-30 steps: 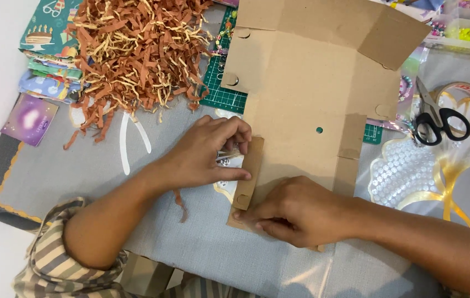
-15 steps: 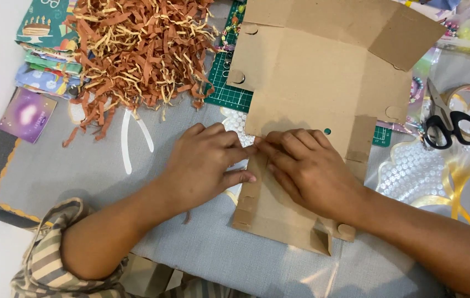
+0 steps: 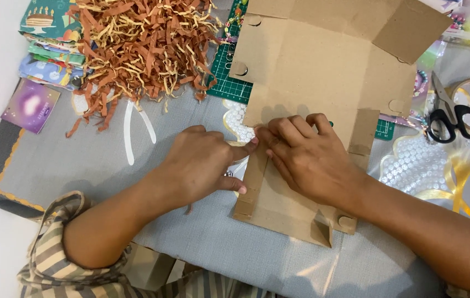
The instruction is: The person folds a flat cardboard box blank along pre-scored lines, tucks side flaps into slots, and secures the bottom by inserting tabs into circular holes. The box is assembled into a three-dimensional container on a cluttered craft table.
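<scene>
the flat cardboard box blank (image 3: 323, 72) lies unfolded on the grey tabletop (image 3: 80, 165), light and stiff, probably bending only along its scored creases. both hands press its left flap flat, fingers spread, not clenched: left hand (image 3: 204, 165) at the edge, right hand (image 3: 309, 160) on top. best held by the edges.

Under both hands lies a plain brown flat cardboard box (image 3: 323, 72), beyond it a green grid-lined cutting mat (image 3: 226, 77) and rust-orange and pale yellow paper shreds (image 3: 141, 47), black-handled scissors (image 3: 455, 118) off to its right, all on a grey woven tablecloth (image 3: 80, 160) with gold scalloped edging.
</scene>
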